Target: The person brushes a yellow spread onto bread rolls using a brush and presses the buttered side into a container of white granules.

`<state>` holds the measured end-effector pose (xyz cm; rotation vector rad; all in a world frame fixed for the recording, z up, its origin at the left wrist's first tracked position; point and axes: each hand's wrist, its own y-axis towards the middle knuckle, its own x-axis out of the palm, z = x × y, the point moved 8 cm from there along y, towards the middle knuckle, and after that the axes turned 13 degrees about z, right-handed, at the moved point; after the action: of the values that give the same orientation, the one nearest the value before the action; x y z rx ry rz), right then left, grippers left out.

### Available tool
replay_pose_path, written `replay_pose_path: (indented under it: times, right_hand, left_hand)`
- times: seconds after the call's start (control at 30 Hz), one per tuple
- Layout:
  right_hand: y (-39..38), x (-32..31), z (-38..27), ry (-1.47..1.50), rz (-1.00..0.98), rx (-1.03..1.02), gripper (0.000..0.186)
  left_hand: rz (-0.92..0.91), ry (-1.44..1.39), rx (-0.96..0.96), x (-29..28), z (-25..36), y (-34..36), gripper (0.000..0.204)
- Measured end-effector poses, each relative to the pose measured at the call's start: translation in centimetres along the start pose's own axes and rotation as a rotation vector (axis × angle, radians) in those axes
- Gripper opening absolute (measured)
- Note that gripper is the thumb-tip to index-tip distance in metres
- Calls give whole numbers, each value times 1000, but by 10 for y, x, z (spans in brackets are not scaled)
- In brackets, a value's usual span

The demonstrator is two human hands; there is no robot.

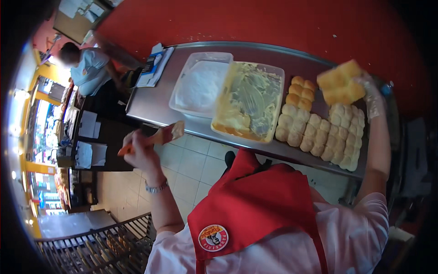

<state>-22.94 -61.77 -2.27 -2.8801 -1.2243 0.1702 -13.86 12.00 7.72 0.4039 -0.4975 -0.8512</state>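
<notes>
Right hand (372, 93) grips a soft, squishy slab of rolls (341, 83) from underneath, left hand (139, 150) is closed around a pastry brush (159, 137) handle.

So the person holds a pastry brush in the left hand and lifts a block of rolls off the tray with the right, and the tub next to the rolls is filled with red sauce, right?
Not quite. The head view shows the tub next to the rolls holds a pale yellow spread, like butter, not red sauce. The rest stands: the left hand holds a pastry brush, and the right hand lifts a block of rolls above the tray.
</notes>
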Motion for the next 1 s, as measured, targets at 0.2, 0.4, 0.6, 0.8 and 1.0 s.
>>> replay_pose_path:
  times: [0.2, 0.4, 0.6, 0.8, 1.0]
  right_hand:
    - [-72, 31, -41, 1078, -234, -120, 62]
    - [-112, 131, -4, 1632, -319, 146, 73]
    - [-124, 130, -5, 1347, -247, -57, 58]
    - [-133, 164, 29, 1314, -263, 3, 47]
    - [-102, 245, 42, 1336, -876, -394, 10]
  left_hand:
    - [-838, 348, -8, 160, -95, -76, 19]
    - [-1394, 274, 209, 233, -151, -173, 25]
    - [-1548, 470, 275, 235, -199, -202, 33]
    - [-1412, 541, -622, 222, -247, -191, 28]
    - [-933, -108, -1075, 237, -149, -148, 20]
